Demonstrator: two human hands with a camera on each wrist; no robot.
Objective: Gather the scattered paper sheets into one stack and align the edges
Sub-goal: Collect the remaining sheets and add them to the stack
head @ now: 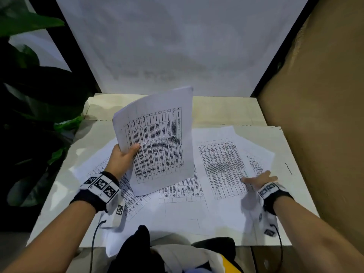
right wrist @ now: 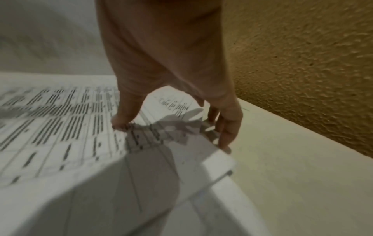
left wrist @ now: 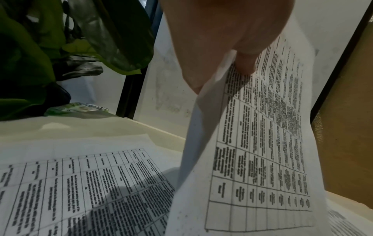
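At the bottom of the head view lies bunched dark, white and yellow cloth (head: pixel 177 255). Just above it both forearms reach up the frame, each with a black wrist band carrying black-and-white square tags.

The right hand (head: pixel 260 180), at lower right, is spread flat, with its thumb pressing down on a flat printed sheet (head: pixel 222 168). The right wrist view adds that its fingers (right wrist: pixel 228 127) are straight, with the tips at the paper's right edge. That view is blurry.

The left hand (head: pixel 123 156), left of center, holds a small stack of sheets (head: pixel 157 142) standing up off the table. The left wrist view shows the thumb (left wrist: pixel 245 62) on the printed side and the fingers behind, pinching the edge.

More thin white sheets (head: pixel 181 190) with black grids lie overlapping on the smooth pale table (head: pixel 275 138).

Farther up stand a grey back wall (head: pixel 177 46), a rough brown board (head: pixel 319 95) at right, and dark green leaves (head: pixel 29 85) at left.
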